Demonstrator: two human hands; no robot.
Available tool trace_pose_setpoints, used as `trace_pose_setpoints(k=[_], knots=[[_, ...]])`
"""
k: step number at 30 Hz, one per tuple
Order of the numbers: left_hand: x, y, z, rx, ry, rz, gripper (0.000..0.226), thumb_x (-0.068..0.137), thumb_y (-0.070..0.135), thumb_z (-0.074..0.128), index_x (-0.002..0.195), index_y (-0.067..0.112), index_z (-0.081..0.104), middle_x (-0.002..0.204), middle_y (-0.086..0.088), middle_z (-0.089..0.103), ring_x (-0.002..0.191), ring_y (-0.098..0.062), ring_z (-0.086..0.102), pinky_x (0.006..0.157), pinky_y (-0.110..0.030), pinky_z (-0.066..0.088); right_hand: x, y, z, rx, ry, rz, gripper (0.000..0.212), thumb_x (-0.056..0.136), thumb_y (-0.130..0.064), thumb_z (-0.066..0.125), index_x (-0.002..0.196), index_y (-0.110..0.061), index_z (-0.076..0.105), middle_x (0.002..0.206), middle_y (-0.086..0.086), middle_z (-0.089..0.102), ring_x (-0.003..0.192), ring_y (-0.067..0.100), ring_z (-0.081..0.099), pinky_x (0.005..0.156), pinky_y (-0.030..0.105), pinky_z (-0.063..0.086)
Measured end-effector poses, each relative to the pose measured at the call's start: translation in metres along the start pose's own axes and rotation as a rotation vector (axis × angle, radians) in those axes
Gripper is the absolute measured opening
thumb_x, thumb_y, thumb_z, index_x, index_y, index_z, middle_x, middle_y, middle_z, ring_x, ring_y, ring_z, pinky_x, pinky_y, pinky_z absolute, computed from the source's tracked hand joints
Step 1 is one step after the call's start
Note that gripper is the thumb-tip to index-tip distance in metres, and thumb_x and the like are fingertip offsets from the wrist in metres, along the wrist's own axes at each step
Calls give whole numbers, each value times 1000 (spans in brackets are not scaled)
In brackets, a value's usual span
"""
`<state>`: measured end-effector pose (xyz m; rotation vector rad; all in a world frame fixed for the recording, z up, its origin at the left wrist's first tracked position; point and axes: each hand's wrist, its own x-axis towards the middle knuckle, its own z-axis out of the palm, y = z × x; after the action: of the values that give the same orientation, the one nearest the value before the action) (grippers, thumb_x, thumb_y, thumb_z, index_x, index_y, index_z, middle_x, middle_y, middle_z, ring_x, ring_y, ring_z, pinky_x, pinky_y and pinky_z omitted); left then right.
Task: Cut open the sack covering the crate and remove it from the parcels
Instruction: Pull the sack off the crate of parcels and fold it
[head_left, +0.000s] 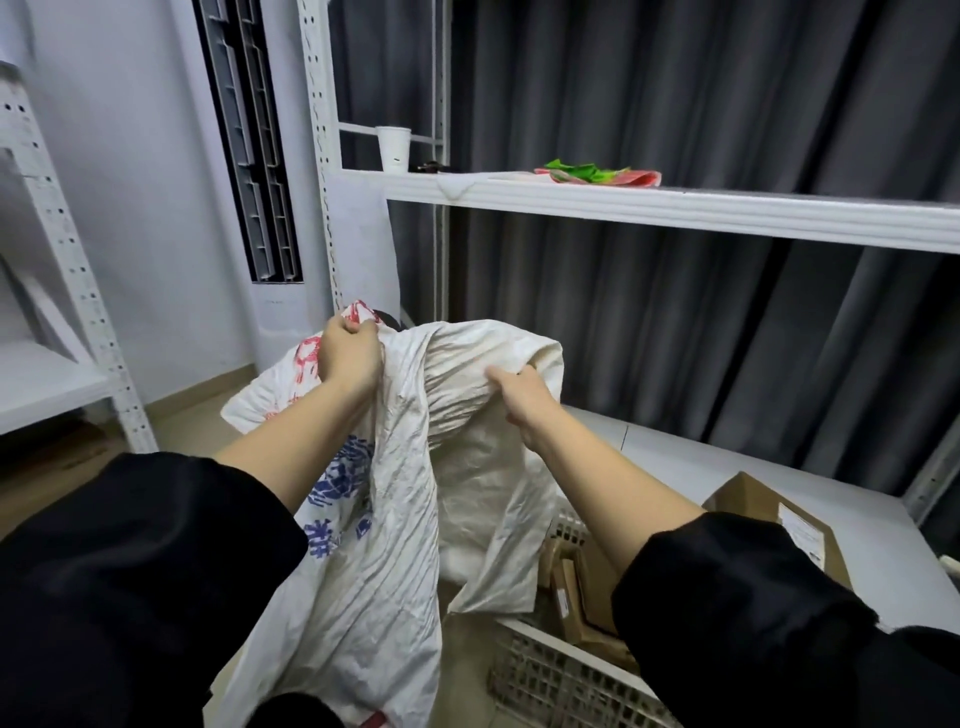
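Honestly not much here you can actually read. The white sack (384, 499) has big printed characters on it, red ones up near the top by the left hand (347, 356) and blue ones lower down along the left forearm, but the fabric is so crumpled and folded that I can't make out a single one. The cardboard box (789, 525) on the right has a white shipping label (802, 532) stuck on top, with print far too small and blurry to read. The paper cup (393, 149) on the shelf has a tiny dark mark near its base, also unreadable. No legible brands or numbers anywhere.
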<state>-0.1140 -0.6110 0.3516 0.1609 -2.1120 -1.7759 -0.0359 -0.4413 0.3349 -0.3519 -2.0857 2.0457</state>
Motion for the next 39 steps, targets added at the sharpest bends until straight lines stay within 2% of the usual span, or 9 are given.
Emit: trace_pose_setpoints(k=[7,12,15,18,23,27,31,34,39], knots=[[8,-21,-35,34,29,-63,58,87,59,26,93,12,60,97,-13,65,85,-28,58,85,-42,47,-3,-31,1,389,27,28,32,97,-26,42,112,-2,58,104,11,67,84,19,63,65,27,47],[16,-54,-76,241,109,-370,51,90,29,55,133,3,43,142,-23,41,127,-38,43,107,-41,36,-5,-42,-22,675,4,20,36,97,-20,39,118,5,54,109,19,64,98,29,61,93,39,47],[1,-70,-82,192,-145,-474,41,98,28,47,131,5,41,144,-22,41,110,-35,52,93,-29,40,-4,-42,-35,778,-32,18,40,96,-21,35,122,4,52,110,20,63,99,31,62,93,40,47],[-12,-75,-83,144,-269,-703,79,90,63,37,140,2,38,143,-24,40,126,-40,43,105,-45,32,-4,-43,-39,854,-19,23,39,95,-20,36,120,4,53,111,20,64,97,30,64,86,38,51],[-27,-96,-83,-84,-293,-911,81,89,69,27,129,4,53,131,-23,55,114,-41,54,109,-54,29,0,-37,-52,883,40,-21,32,93,-27,40,89,-5,64,70,10,70,63,23,70,66,30,55],[-26,-88,-80,-331,-373,-808,42,92,48,41,83,13,62,82,-7,74,57,-24,70,71,-32,54,7,-32,-62,851,186,16,46,74,-40,68,107,-8,61,91,9,70,81,25,71,68,34,57],[13,-56,-83,-668,-148,-428,35,90,30,57,116,8,65,120,-11,66,114,-24,60,82,-37,52,0,-36,-64,676,-5,-48,46,87,-46,58,113,-8,64,105,13,72,95,26,70,87,38,54],[46,-41,-86,-740,2,-279,88,70,35,80,144,25,33,129,-6,60,113,-29,62,91,-47,50,3,-40,-58,524,42,-120,39,84,-30,67,114,-6,67,107,12,72,99,25,68,89,38,54],[10,-8,-78,-304,-230,-530,60,82,63,42,103,9,58,102,-4,61,100,-24,56,110,-56,22,12,-49,-42,465,37,-126,19,76,-5,61,95,-3,63,78,6,63,78,19,63,74,30,51]])
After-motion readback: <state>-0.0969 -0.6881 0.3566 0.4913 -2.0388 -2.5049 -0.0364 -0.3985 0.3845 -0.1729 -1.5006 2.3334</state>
